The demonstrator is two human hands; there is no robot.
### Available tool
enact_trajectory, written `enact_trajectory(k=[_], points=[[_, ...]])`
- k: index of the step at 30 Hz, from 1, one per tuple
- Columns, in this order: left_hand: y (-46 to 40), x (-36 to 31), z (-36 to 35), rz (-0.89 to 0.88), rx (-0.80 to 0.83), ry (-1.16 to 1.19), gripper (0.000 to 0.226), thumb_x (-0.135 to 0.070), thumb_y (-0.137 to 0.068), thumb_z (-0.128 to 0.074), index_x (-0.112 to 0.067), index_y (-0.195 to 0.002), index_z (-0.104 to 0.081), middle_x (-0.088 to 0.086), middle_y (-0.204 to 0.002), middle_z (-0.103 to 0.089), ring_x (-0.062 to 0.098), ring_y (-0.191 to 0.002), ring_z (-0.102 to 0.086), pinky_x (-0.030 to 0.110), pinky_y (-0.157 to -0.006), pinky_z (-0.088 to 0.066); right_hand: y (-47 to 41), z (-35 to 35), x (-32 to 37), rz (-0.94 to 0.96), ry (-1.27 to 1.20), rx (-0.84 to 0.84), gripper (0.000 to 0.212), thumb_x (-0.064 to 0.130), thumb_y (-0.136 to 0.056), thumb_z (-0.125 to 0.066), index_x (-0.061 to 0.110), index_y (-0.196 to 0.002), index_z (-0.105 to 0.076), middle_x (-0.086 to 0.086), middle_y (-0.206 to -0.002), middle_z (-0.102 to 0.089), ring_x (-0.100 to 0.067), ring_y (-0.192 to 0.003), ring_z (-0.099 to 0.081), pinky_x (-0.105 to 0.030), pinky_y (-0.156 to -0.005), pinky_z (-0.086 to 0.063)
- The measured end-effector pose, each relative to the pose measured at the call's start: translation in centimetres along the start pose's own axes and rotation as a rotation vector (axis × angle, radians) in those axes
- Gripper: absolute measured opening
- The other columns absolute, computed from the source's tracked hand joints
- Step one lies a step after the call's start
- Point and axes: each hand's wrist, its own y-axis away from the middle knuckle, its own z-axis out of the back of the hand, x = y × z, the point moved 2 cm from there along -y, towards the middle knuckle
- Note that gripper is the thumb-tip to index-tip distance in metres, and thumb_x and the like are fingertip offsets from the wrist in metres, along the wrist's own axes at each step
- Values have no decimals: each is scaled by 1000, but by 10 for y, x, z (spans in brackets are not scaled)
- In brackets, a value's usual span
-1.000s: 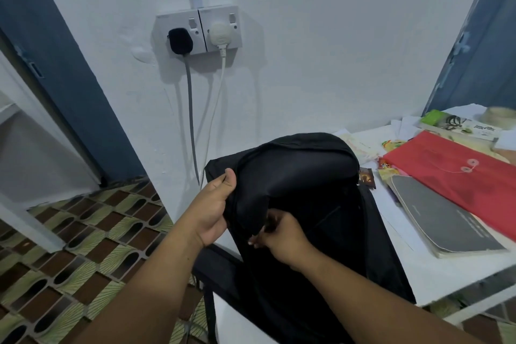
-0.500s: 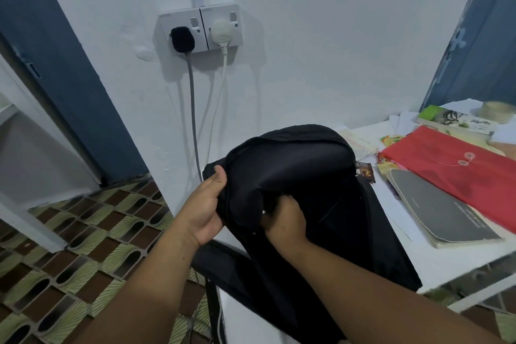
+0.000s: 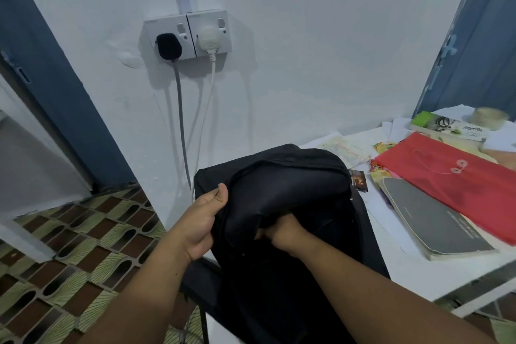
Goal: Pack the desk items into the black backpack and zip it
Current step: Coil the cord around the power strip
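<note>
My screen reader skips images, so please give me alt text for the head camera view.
Both hands grip a black backpack at a white desk's edge: left hand at its side, right hand under a fold. A red folder and grey notebook lie unpacked.

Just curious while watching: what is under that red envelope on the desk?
The red envelope lies over the far edge of a grey notebook and over colourful packets and white papers on the desk. Anything beneath its middle is covered.

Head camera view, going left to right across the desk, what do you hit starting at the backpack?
black backpack → small dark sachet → grey notebook → red envelope folder
</note>
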Motion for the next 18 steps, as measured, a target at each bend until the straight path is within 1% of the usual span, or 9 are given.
enact_trajectory(k=[1,3,5,8,11,13,15,17,18], points=[[-1,0,-3,-2,-12,6,59,-45,-89,-49,-4,-129,-62,15,-126,-70,28,-118,-66,36,-99,-55,0,-2,4,-28,101,41,17,-7,-88,-67,2,-102,-67,-4,-99,-65,-21,-99,-60,-18,-75,-49],[-1,-1,-8,-1,-23,11,59,-46,-89,-48,-5,-129,-62,14,-125,-70,28,-119,-66,41,-104,-50,-2,-4,8,-68,267,97,28,3,-99,-54,-5,-125,-59,-17,-119,-64,-30,-112,-59,-25,-89,-46],[-1,-2,-11,-4,-31,9,58,-46,-89,-48,-5,-127,-63,13,-124,-71,27,-118,-66,42,-106,-47,1,-3,8,-63,414,45,31,11,-99,-55,-8,-123,-60,-25,-122,-64,-38,-116,-60,-33,-91,-46],[5,1,-15,-6,-5,-43,49,-42,-93,-49,-6,-121,-67,12,-119,-73,26,-114,-68,40,-101,-49,13,6,3,-19,435,-65,32,15,-96,-62,-8,-118,-63,-17,-105,-66,-32,-100,-62,-25,-78,-42],[14,10,-21,-49,24,-193,28,-30,-99,-52,-20,-90,-77,1,-101,-77,16,-99,-71,27,-85,-53,31,19,-5,-8,52,-101,24,14,-98,-58,20,-122,-62,8,-105,-63,-16,-105,-61,-20,-83,-48],[19,17,-24,-66,34,-298,24,-20,-101,-55,-26,-89,-76,-2,-98,-77,15,-98,-71,23,-80,-53,46,27,-10,-72,-174,-57,22,25,-98,-61,32,-118,-64,4,-111,-70,-19,-108,-64,-32,-91,-57],[20,26,-25,-77,-9,-396,20,-18,-102,-56,-31,-98,-70,-1,-99,-75,21,-100,-70,28,-81,-53,63,35,-15,-175,-397,-26,23,13,-95,-63,15,-118,-68,-9,-114,-73,-28,-105,-69,-39,-86,-60],[20,34,-26,-104,-72,-534,27,-17,-102,-53,-42,-99,-64,-3,-93,-75,20,-92,-71,35,-81,-55,86,48,-21,-250,-631,-57,15,-6,-95,-55,-4,-107,-65,-23,-114,-69,-36,-101,-71,-34,-78,-61],[20,36,-29,-139,-79,-652,31,-17,-102,-51,-47,-104,-61,-5,-92,-74,17,-87,-70,38,-82,-54,98,55,-22,-267,-717,-98,11,-7,-96,-54,-7,-102,-63,-27,-114,-68,-38,-100,-71,-33,-76,-61]])
